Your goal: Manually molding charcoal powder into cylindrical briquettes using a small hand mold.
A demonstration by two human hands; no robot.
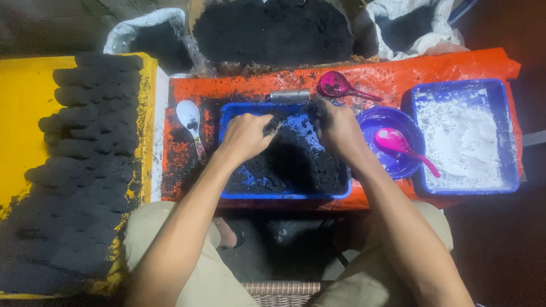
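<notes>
Orange sheeting [455, 71] covers the low bench at which the person sits, knees under its near edge. We note both hands in the blue tray [284, 195] of black powder [296, 165]: the left hand [245, 136] has its fingers curled shut on a dark lump [273, 126], the right hand [336, 128] is cupped knuckles-up in the powder, and we cannot tell what it grips. In our judgement the lump could crumble and spill over the tray's rim, since loose powder already dirties the sheeting. Just right, a purple bowl [372, 122] holding a pink spoon [398, 145] stands near the right forearm; a sweep of that arm could tip it. Beyond it sits a white-powder tray [503, 136]. Left, a white spoon [190, 122] lies beside the tray, then stacked black rolls [91, 125] on a yellow board [23, 113]. Farthest, a magenta scoop [338, 85] and sacks [273, 28] of black powder crowd the back.
</notes>
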